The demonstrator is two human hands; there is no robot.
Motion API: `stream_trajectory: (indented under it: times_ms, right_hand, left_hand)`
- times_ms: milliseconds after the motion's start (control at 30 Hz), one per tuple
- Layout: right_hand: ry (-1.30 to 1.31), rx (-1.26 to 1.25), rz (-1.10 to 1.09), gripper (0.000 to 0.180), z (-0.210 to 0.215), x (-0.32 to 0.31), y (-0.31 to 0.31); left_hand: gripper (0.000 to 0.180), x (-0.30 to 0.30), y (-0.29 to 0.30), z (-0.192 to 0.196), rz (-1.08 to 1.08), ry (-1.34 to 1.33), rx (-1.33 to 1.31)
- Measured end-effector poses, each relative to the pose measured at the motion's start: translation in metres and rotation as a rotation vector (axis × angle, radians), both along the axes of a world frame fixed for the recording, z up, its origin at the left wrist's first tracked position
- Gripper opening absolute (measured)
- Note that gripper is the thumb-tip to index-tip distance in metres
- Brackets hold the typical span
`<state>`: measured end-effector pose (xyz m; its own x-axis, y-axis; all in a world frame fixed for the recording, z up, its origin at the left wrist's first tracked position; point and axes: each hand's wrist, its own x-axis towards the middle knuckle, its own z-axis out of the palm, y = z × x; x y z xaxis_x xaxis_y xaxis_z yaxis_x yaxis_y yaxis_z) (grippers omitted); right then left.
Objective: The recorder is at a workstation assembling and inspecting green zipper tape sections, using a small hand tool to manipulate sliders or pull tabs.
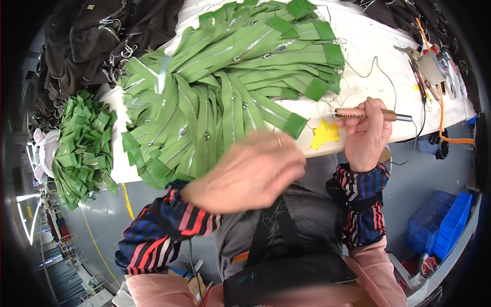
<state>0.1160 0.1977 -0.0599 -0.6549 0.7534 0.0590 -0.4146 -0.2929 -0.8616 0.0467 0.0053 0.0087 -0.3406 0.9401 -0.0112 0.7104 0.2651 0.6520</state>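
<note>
Works at a pale worktable (371, 46) above a grey floor (102, 217). Holds a slim brown tool (389, 116) clamped in the fingers of the right hand (369, 135); cannot tell, through blur, the grip of the left hand (250, 174). Has green zipper strips (204, 102) bunched beyond the left hand, leftward of the right. Could well snag the tool on loose dark threads (376, 60) beyond the right hand, or tug strips over the near edge by brushing with the left sleeve (199, 217). Shows a yellow scrap (325, 134) between both hands, in the way of a straight sweep; also a second green bundle (84, 153) well left of the left hand, dark fabric (148, 23) farther beyond, and a spool (432, 69), an orange cable (458, 140) and blue crates (432, 220) rightward of the right.
</note>
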Motion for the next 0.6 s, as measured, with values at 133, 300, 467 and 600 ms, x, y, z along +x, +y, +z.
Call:
stream_trajectory:
  times_ms: [133, 300, 467, 600]
  right_hand:
    - [0.036, -0.022, -0.009, 0.017, -0.006, 0.003, 0.002]
    - [0.056, -0.080, 0.011, 0.017, -0.006, 0.004, 0.002]
    - [0.064, -0.141, 0.059, 0.018, 0.006, 0.004, -0.002]
    - [0.031, -0.194, 0.079, 0.018, 0.005, 0.005, 0.002]
  left_hand:
    - [0.013, -0.009, -0.008, -0.016, -0.064, 0.328, -0.059]
    - [0.018, -0.016, 0.003, 0.001, 0.130, 0.193, -0.259]
    - [0.029, -0.041, 0.017, -0.022, 0.002, 0.634, -0.128]
    - [0.019, -0.052, 0.027, -0.006, -0.052, 0.466, -0.223]
